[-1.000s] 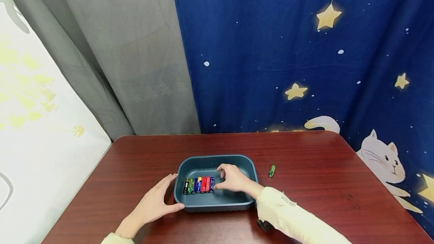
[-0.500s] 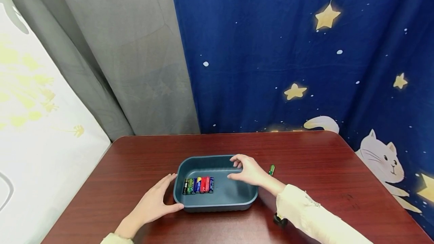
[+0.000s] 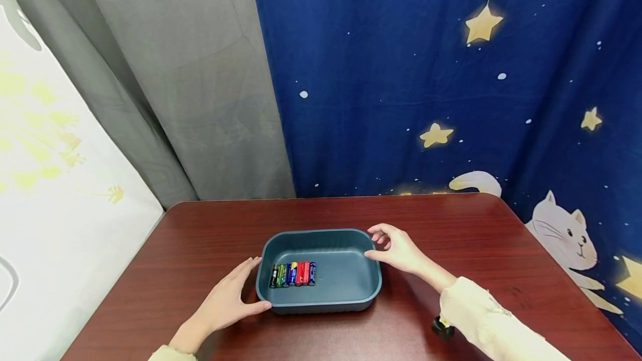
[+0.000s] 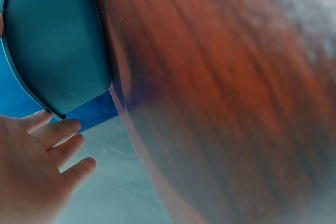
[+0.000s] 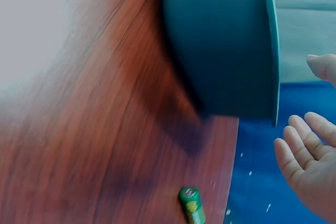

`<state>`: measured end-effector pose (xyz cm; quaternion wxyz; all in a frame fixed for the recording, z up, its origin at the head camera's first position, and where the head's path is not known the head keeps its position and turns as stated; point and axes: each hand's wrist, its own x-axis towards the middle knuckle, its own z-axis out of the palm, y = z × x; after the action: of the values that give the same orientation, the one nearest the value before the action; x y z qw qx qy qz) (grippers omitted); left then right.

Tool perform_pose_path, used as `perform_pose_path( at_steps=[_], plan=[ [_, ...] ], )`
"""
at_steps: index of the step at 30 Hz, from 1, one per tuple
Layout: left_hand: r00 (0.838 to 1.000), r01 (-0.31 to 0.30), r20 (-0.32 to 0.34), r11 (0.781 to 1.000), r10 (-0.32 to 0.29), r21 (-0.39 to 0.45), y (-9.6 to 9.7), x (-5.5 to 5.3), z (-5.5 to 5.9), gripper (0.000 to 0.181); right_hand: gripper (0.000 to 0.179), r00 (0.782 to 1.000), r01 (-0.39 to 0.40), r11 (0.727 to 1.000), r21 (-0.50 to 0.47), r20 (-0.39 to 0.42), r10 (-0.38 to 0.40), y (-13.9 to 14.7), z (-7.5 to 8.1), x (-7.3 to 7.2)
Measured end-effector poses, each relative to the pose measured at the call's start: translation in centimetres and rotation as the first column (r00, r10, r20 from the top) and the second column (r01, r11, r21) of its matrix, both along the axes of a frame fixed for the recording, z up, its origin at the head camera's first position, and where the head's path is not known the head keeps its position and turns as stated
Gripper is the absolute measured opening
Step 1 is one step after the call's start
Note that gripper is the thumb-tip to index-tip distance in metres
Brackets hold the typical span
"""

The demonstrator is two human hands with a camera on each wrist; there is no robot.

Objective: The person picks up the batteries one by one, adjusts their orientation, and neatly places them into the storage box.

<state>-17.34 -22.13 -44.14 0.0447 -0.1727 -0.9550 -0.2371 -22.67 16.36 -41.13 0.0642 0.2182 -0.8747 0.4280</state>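
Observation:
A dark teal plastic tub (image 3: 346,278) sits on the table. Inside, toward its left end, several AA-size batteries (image 3: 298,274) lie side by side in a row, coloured black, green, blue and red. My left hand (image 3: 223,298) rests against the tub's left side, fingers spread and thumb at the near left corner. Just over the right rim is my right hand (image 3: 401,250), fingers loosely bent with nothing between them. A single green battery (image 5: 192,205) lies on the table right of the tub in the right wrist view; my right hand and forearm hide it in the head view.
The reddish-brown wooden table (image 3: 210,233) ends at a far edge before a grey curtain (image 3: 200,99) and a blue star-patterned curtain (image 3: 381,71). A black device (image 3: 443,327) hangs below my right sleeve (image 3: 491,316).
My right hand has left the battery row and moved right, out past the tub's right rim, its arm now covering the loose green battery. The left hand stays against the tub.

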Motion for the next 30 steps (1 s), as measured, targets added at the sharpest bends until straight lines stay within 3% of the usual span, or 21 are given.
perform_pose_path(
  at_steps=[9, 17, 30],
  plan=[
    [1.000, -0.006, 0.019, 1.000, 0.006, -0.001, 0.1, 0.0, 0.1, 0.092, 0.041, 0.997, 0.071, 0.997, -0.028, -0.023, -0.071, 2.8, -1.4, 0.0],
    [1.000, -0.003, 0.013, 1.000, 0.003, 0.001, 0.1, 0.1, 0.3, 0.092, 0.044, 0.993, 0.118, 0.992, -0.052, 0.028, -0.117, 5.4, -3.0, -0.3],
    [1.000, -0.007, 0.010, 1.000, 0.007, -0.003, 0.1, 0.0, 0.0, 0.092, 0.044, 0.976, 0.217, 0.969, 0.119, 0.002, -0.219, 7.5, -5.3, -0.7]
  ],
)
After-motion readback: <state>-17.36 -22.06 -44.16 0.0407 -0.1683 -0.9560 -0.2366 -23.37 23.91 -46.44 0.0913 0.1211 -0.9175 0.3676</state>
